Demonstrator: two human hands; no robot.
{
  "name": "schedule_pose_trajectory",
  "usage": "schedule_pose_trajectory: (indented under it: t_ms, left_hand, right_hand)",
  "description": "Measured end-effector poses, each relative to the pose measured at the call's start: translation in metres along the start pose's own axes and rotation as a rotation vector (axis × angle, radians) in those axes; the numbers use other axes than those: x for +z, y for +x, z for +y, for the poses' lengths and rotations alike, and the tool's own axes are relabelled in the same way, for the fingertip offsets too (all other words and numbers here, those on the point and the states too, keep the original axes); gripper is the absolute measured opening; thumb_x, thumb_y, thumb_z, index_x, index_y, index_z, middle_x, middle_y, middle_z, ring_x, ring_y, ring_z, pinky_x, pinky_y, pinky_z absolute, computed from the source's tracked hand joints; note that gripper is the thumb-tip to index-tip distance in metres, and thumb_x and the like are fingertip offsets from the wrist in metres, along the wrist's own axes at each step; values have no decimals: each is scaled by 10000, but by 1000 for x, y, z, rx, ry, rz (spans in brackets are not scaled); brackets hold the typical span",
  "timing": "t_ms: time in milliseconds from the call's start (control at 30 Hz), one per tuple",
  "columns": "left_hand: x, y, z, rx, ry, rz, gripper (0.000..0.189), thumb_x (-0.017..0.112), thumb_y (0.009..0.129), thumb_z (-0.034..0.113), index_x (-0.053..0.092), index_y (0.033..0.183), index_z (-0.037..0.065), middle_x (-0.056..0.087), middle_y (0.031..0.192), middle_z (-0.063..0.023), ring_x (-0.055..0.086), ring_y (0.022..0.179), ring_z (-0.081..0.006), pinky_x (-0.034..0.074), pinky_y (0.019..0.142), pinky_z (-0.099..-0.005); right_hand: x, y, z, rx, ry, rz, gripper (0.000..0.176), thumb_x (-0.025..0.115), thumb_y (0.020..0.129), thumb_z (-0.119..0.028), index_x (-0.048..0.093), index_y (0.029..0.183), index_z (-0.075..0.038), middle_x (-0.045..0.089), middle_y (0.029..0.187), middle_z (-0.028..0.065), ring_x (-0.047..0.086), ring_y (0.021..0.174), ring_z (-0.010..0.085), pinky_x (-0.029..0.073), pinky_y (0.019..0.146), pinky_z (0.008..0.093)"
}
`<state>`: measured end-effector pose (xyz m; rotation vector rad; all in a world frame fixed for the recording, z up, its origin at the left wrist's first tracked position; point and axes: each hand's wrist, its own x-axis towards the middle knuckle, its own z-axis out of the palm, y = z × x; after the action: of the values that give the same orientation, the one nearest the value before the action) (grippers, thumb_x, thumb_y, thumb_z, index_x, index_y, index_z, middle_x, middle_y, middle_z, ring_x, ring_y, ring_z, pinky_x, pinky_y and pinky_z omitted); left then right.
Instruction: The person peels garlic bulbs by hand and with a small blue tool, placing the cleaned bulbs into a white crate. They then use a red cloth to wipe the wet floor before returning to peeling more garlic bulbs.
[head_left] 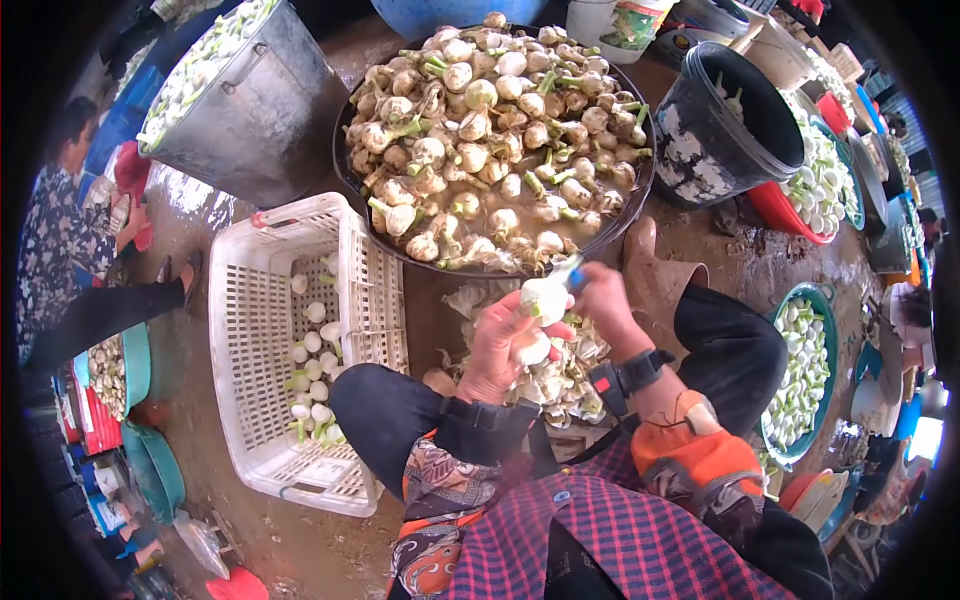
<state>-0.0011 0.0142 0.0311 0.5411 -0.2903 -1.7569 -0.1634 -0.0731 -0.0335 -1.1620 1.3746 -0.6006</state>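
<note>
My left hand (492, 345) is closed around a peeled white garlic bulb (545, 300), with a second bulb (530, 347) lower in the same palm. Right beside it, my right hand (605, 305) is closed on a small blue-handled tool (575, 279) held against the upper bulb's stem; its working end is too blurred to make out. Just beyond both hands stands a wide dark basin (340, 165) heaped with unpeeled, muddy garlic bulbs (470, 125) in brown water. Loose peelings (570, 385) lie on the ground beneath my hands, between my legs.
At my left sits a white plastic crate (235, 400) with peeled bulbs in it. A grey metal tub (250, 125) and a black bucket (690, 150) flank the basin. A green tub (768, 420) of garlic stands at right. Another person (70, 220) sits at far left.
</note>
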Motion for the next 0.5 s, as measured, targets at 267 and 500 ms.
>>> schedule_pose_trajectory:
  t_ms: [267,500]
  left_hand:
    - [-12,7,-7,-39,-13,161,339,558,816,174,491,1101,2,574,888,-128,624,647,-229,537,441,-342]
    - [-16,5,-6,-48,180,271,280,578,780,158,531,998,-12,597,769,-101,593,558,-177,495,441,-279]
  right_hand:
    - [-15,-49,-95,-859,-537,-241,321,561,697,32,593,1012,-19,621,915,157,591,872,336,492,729,354]
    - [7,-51,-79,-1067,-894,-49,245,606,622,-47,501,843,-55,517,735,95,552,716,293,461,585,405]
